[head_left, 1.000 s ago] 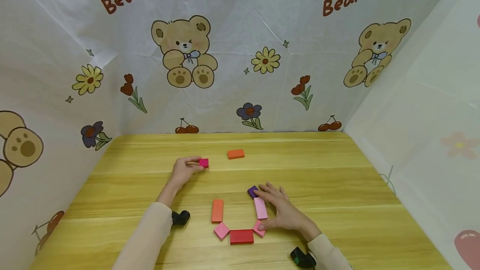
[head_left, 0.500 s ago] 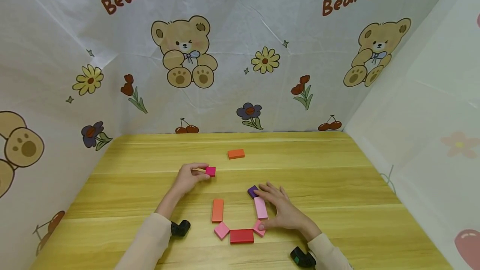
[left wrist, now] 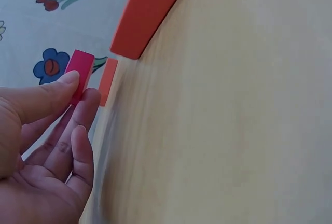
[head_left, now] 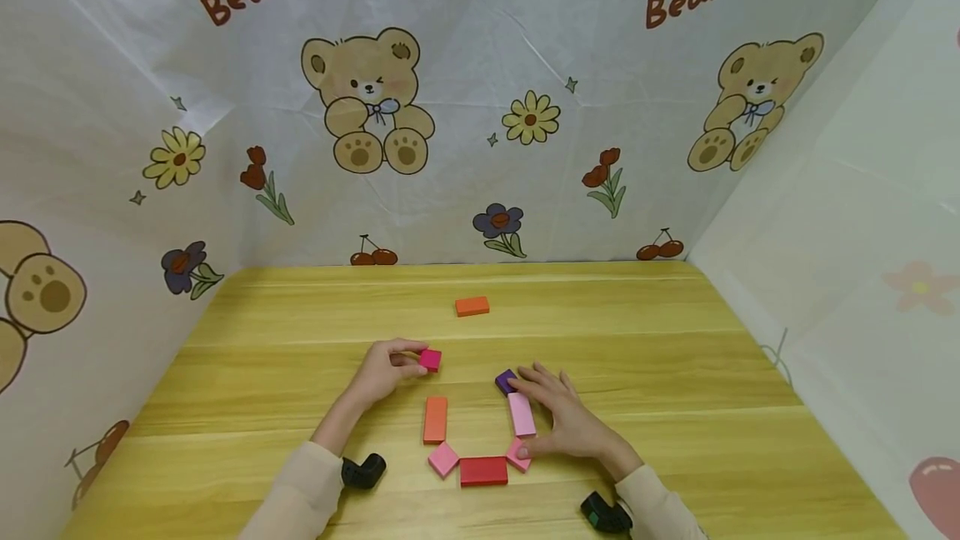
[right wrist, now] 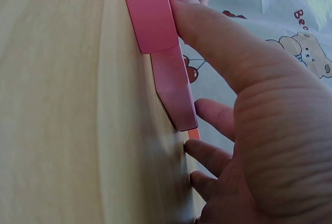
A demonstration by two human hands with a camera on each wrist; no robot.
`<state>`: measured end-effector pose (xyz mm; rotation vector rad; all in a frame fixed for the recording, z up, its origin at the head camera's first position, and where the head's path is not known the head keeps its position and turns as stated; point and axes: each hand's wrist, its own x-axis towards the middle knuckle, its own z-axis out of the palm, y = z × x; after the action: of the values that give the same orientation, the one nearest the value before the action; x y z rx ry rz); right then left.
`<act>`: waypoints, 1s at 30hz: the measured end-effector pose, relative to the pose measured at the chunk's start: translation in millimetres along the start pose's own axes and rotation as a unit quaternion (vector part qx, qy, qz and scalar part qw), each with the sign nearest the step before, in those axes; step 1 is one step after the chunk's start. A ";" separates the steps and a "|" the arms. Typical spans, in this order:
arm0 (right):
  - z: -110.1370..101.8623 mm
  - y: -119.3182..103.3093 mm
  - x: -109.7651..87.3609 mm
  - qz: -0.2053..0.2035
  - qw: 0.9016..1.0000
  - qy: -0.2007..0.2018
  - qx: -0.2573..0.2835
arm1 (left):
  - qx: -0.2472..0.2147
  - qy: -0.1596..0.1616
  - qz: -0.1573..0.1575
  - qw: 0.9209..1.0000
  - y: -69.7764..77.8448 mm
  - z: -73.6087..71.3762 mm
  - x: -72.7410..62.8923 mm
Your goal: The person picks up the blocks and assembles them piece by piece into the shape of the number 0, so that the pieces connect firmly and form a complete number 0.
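Note:
My left hand (head_left: 382,373) pinches a small magenta block (head_left: 431,360) between thumb and fingers, beyond an upright-lying coral block (head_left: 435,421). In the left wrist view the magenta block (left wrist: 82,64) is held near the fingertips. Spread over the arrangement's right side, my right hand (head_left: 568,422) touches a pink square block (head_left: 517,455) with its thumb. Its index finger is at a purple block (head_left: 505,381). Between these lies a light pink block (head_left: 521,415). A red block (head_left: 483,472) and another pink square block (head_left: 443,460) complete a U shape with the coral one.
An orange block (head_left: 472,307) lies alone near the back of the wooden table (head_left: 637,323). A printed cloth (head_left: 465,48) hangs behind, and a pale wall covering (head_left: 847,190) stands on the right. Black wrist devices (head_left: 364,472) sit below both hands.
My left hand has carried the magenta block toward me and to the right, closer to the coral block. The right hand and the laid blocks have stayed in place.

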<state>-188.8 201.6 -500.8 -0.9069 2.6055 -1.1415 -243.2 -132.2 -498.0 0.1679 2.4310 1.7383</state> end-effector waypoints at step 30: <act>1.3 2.3 1.1 0.007 1.000 0.002 -0.006 | 0.079 -0.081 0.075 0.991 -4.4 13.2 -5.4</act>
<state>-190.3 201.3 -503.2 -0.8869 2.6195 -1.1265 -235.5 -122.3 -506.1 0.5031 2.4909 1.5169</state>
